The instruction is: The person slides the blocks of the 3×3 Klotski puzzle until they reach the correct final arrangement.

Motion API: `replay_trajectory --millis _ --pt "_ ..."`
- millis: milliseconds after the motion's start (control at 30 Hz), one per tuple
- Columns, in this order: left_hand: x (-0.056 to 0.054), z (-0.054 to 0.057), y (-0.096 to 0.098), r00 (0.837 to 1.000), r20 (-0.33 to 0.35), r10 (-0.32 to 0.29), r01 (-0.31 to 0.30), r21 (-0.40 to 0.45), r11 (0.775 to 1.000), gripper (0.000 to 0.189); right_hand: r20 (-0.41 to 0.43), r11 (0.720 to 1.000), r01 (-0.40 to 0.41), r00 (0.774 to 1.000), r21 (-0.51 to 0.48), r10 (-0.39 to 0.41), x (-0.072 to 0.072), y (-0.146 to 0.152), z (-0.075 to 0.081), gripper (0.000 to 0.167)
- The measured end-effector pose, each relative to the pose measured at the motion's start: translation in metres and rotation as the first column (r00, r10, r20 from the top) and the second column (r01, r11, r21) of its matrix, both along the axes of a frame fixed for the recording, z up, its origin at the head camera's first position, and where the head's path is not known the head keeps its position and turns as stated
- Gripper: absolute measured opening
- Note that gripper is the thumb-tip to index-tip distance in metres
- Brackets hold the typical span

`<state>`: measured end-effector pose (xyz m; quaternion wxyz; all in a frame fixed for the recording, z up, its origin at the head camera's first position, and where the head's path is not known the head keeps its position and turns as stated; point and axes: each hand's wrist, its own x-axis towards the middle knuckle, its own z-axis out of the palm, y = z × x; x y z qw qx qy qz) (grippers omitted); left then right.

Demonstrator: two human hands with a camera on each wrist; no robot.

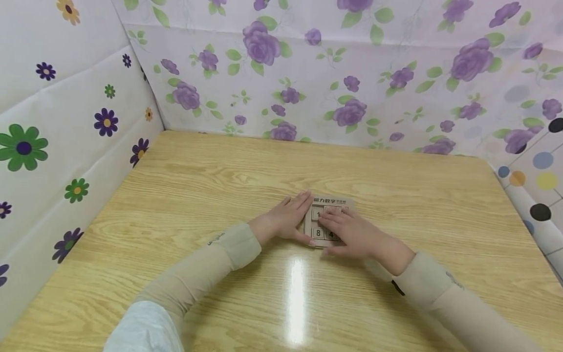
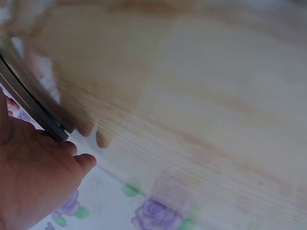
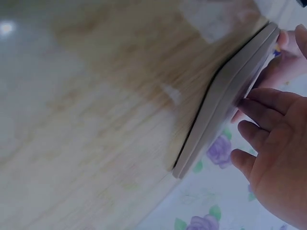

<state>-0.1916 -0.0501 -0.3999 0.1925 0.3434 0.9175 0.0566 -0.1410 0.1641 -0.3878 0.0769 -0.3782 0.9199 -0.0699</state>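
A sliding number puzzle (image 1: 309,226) lies flat on the wooden table, with a line of printed characters along its far edge. Tiles marked 1, 8 and 4 show, while other tiles are covered by the right hand. Against the puzzle's left side rests the left hand (image 1: 291,217), its fingers extended toward the far corner and its thumb at the near corner. The right hand (image 1: 354,234) reaches over from the right, fingertips on the tiles beside the 1. In the right wrist view, the puzzle's side (image 3: 218,103) appears edge-on, with the right hand's fingers (image 3: 261,115) at its upper face.
The wooden table (image 1: 211,176) spreads around the puzzle on all sides. Behind it hangs a cloth with purple flowers (image 1: 261,44), and a flower-patterned cloth (image 1: 79,122) covers the left side. A dotted cloth (image 1: 541,181) stands at the right.
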Motion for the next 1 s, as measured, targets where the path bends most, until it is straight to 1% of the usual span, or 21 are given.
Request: replay_trajectory --millis 200,300,367,467,567,633,800,1000 --pt "-0.001 0.000 -0.001 1.000 -0.008 0.004 -0.004 0.003 1.000 0.120 -0.002 0.999 -0.044 0.999 0.001 0.044 0.009 0.000 0.000 0.075" --pt "-0.001 -0.001 -0.002 1.000 -0.009 0.003 -0.003 0.007 1.000 0.120 0.001 0.999 -0.036 0.999 -0.013 0.036 0.010 0.002 -0.001 0.075" --pt "0.000 -0.002 -0.002 1.000 -0.009 0.002 -0.002 0.008 1.000 0.120 -0.009 1.000 -0.011 1.000 -0.023 0.011 0.009 0.004 -0.002 0.075" --pt "0.000 -0.002 -0.002 1.000 -0.006 0.007 -0.007 0.017 1.000 0.121 -0.023 0.999 0.039 0.999 -0.037 -0.040 0.003 0.009 -0.002 0.074" --pt "0.000 -0.003 -0.002 1.000 -0.001 0.004 -0.004 0.023 1.000 0.122 -0.024 0.997 0.075 0.997 -0.026 -0.076 -0.003 0.014 -0.004 0.074" --pt "0.001 -0.002 -0.001 1.000 0.003 0.000 0.000 0.027 1.000 0.122 -0.013 0.996 0.089 0.996 -0.015 -0.090 -0.005 0.015 -0.004 0.075" --pt "0.000 -0.001 0.000 1.000 -0.001 -0.006 0.006 0.020 1.000 0.121 -0.010 0.996 0.087 0.996 -0.023 -0.087 -0.005 0.013 -0.002 0.074" --pt "0.000 -0.001 0.000 1.000 -0.005 0.000 0.000 0.018 1.000 0.120 0.002 0.997 0.065 0.998 -0.044 -0.065 -0.007 0.005 -0.001 0.077"
